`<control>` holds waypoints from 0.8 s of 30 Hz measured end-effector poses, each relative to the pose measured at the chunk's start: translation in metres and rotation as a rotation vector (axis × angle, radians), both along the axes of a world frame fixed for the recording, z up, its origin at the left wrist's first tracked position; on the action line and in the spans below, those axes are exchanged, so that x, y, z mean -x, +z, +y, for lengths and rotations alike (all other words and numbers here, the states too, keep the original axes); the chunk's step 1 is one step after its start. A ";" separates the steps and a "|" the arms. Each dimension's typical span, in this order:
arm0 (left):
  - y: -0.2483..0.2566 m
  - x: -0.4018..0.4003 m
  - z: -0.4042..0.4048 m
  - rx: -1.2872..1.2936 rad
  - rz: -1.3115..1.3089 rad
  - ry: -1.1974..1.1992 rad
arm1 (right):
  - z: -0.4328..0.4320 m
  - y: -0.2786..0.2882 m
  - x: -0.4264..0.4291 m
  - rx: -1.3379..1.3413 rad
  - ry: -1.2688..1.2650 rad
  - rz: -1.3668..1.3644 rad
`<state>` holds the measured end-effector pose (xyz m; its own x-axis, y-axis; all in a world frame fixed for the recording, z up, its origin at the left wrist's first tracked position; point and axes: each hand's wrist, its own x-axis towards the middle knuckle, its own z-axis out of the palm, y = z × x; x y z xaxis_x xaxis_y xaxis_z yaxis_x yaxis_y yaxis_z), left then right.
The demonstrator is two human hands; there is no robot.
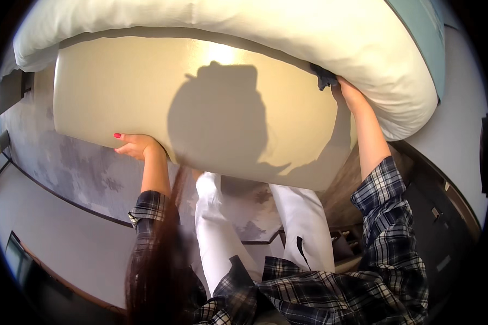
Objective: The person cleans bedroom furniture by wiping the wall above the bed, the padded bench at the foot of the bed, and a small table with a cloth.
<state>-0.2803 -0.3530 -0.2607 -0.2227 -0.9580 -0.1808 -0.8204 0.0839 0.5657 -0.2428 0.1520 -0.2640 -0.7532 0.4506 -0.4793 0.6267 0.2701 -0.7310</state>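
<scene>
A long cream bench (105, 89), smooth and slightly glossy on top, stands before me against the bed. My left hand (136, 145) grips its near edge left of the middle, with a red-nailed thumb on top; most of the other fingers are hidden below the edge. At the far right corner, my right hand (347, 91) reaches into the gap between bench and bed. A dark, crumpled cloth (325, 78) shows at its fingers, which the bedding partly hides. White bedding (260, 24) bulges over the bench's far side.
A patterned grey carpet (85, 162) covers the floor. To the right are a dark cabinet (427, 211) and open shelves (345, 241) holding small items. A chair (3, 140) stands far left. My shadow falls across the bench, and my hair hangs into view.
</scene>
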 end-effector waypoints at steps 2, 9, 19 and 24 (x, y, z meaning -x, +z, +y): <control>0.008 0.003 0.018 -0.127 -0.016 0.031 | 0.005 -0.002 0.007 0.008 -0.071 -0.029; -0.006 0.005 0.048 -0.265 0.101 -0.047 | 0.029 -0.027 0.014 -0.064 0.143 -0.024; -0.032 -0.026 -0.079 -0.271 -0.167 -0.225 | -0.058 -0.014 -0.053 -0.251 0.160 -0.034; 0.040 -0.012 0.001 0.124 -0.318 -0.786 | -0.100 0.009 -0.063 -0.022 0.278 0.058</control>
